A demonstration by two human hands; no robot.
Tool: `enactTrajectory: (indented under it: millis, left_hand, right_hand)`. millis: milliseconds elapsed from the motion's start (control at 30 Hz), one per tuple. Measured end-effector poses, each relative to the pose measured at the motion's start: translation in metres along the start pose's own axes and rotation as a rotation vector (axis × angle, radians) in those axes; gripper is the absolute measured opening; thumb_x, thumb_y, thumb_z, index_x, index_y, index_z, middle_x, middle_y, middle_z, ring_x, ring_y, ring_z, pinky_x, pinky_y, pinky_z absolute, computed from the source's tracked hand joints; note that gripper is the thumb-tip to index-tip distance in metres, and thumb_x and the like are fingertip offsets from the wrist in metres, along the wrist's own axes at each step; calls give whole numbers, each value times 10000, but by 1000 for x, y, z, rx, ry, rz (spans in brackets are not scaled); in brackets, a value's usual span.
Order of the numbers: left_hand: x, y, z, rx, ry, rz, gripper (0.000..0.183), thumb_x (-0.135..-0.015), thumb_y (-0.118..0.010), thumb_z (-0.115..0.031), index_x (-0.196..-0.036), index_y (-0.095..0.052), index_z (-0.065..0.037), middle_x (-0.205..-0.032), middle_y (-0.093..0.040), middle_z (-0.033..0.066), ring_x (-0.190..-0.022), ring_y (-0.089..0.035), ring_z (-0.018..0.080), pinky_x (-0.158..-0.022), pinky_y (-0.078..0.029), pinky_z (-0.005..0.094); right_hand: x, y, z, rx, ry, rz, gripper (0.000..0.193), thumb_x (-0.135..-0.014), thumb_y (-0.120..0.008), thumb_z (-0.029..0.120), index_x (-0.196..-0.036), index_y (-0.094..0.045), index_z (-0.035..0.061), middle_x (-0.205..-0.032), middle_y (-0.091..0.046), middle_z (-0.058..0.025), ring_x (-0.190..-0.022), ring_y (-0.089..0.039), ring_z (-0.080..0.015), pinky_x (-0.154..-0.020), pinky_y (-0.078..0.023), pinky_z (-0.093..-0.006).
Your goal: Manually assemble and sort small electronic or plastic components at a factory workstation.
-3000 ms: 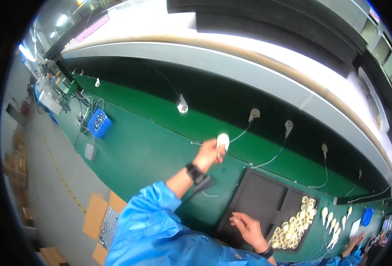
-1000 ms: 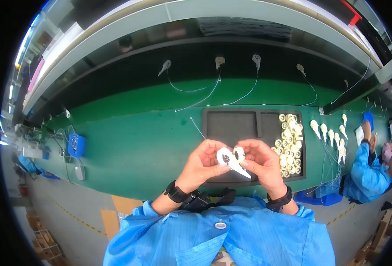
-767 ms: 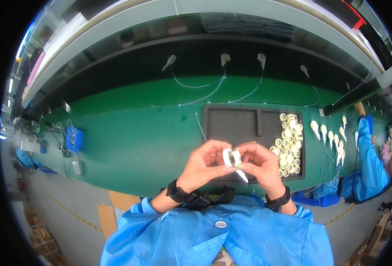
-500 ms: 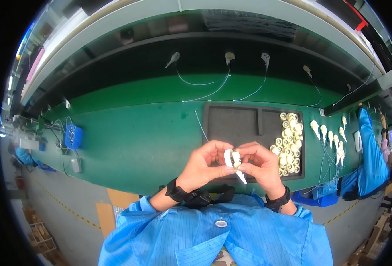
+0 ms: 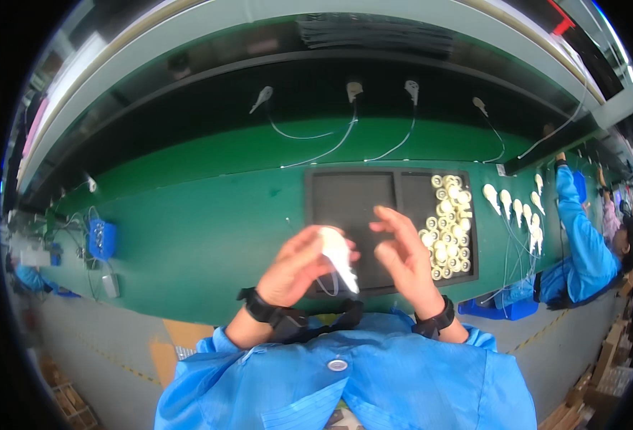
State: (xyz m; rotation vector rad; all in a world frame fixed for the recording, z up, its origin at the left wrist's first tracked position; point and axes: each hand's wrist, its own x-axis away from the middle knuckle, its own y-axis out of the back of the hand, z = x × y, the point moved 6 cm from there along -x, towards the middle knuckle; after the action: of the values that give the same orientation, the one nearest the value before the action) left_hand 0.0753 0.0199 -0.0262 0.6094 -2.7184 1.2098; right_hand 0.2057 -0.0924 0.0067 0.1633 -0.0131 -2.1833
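My left hand (image 5: 288,271) grips a white plastic piece (image 5: 338,256) with a rounded head and a tapered, pointed tail. The tail points down toward me, and a thin clear tube or cord (image 5: 325,288) loops beside it. Bright glare washes out detail on the head. Apart from it, my right hand (image 5: 408,265) is raised with its fingers spread and nothing in them. That hand hovers over the black tray (image 5: 352,197), left of a heap of round cream-coloured parts (image 5: 447,228) lying in the tray's right side.
Several similar white pieces (image 5: 518,213) with thin cords lie right of the tray. More hang along the back ledge (image 5: 354,89). A blue bin (image 5: 101,239) stands far left; another (image 5: 506,309) sits below the right table edge. A co-worker's blue sleeve (image 5: 581,222) reaches in at right.
My hands have parted. The right one has let go of the white piece and opened, while the left has carried it slightly left and turned it. The co-worker's arm has moved.
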Motion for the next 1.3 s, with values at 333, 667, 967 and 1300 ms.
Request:
enactTrajectory:
  millis: [333,667,967,1300]
  left_hand:
    - [92,78,-202,-328,-1007,-507,444,-990,-418,-230,-1358,-346,8,-1328,-453,199,-862,-561,136,-712,-475,243]
    - [16,204,-276,-1022,-1093,-1177,270,-984,-423,-190,-1137,-546,-5,-858,-614,74,-631,-562,113,-588,-499,275]
    - [-188,432,-246,-809,-692,-1269,302,-936,-458,-276,-850,-572,-10,-861,-632,233,-846,-591,428,-757,-468,487]
    - [-129,386,-237,-1500,-370,-1362,697,-864,-538,-430,-1371,-334,3,-1394,-314,282,-1289,-305,423,-993,-255,604]
  right_hand:
    - [20,115,-118,1152,-210,-202,352,-754,-677,174,-1048,-562,18,-970,-594,-199,-939,-546,-376,-803,-453,-455]
    - [31,134,-116,1062,-153,-428,320,-822,-640,108,-1088,-542,-42,-923,-573,-174,-814,-590,-301,-692,-479,-358]
    - [6,5,-66,891,-252,-1,254,-903,-615,245,-930,-584,-6,-775,-606,-134,-702,-576,-224,-644,-470,-345]
    - [-35,-82,-31,893,-234,202,234,-870,-636,177,-1005,-600,-10,-897,-593,-204,-837,-576,-372,-717,-465,-415]
